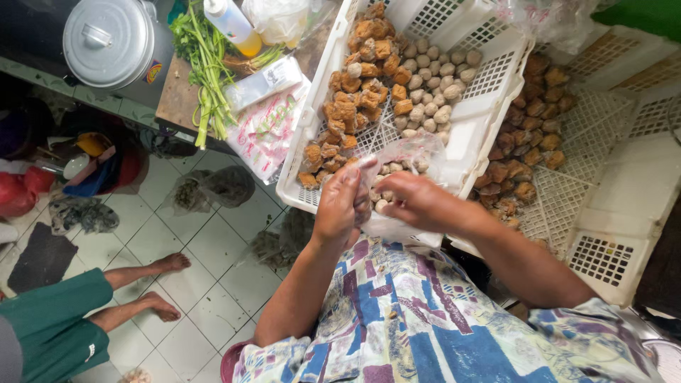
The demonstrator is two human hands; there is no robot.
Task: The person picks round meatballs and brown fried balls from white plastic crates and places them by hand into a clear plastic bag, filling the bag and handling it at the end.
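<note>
A thin clear plastic bag (pixel 397 170) partly filled with small pale round balls is being held open over the near edge of a white perforated plastic crate (pixel 489 78). The step in hand appears to be bagging; the bag's mouth is being gathered or adjusted rather than filled at this instant. The next move would likely call for a steady hold on the mouth so that nothing spills.

The left hand (pixel 340 206) is being raised upright, fingers closed in a pinch on the bag's near-left edge. The right hand (pixel 418 202) is being kept lower and flatter, curled over the bag's right side; its fingertips are hidden by the plastic, so whether film or a ball is being gripped cannot be told for certain.

Inside the crate, golden-brown fried tofu cubes (pixel 355 99) are lying to the left and pale grey-white meatballs (pixel 433 92) to the right. Darker brown fried pieces (pixel 528 142) are piled in a second white crate (pixel 610 206) at the right.
</note>
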